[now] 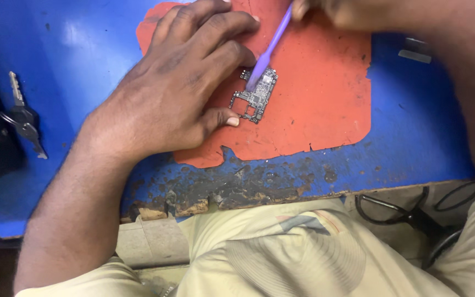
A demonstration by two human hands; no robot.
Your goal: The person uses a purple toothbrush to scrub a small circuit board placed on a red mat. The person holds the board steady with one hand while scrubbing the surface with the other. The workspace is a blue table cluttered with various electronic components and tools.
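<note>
A small grey circuit board (257,98) lies on a torn orange mat (314,99) on the blue bench. My left hand (177,82) rests flat beside it, thumb and fingertips pressing the board's left edge to hold it still. At the top edge my right hand (358,14) grips a thin purple brush-like tool (269,50). The tool slants down to the left and its tip touches the upper middle of the board. Most of my right hand is cut off by the frame.
The blue bench top (413,126) has a worn, chipped front edge. A bunch of keys (23,118) lies at the far left. A small grey metal piece (415,49) sits at the right. Black cables (408,212) hang below the bench edge, by my lap.
</note>
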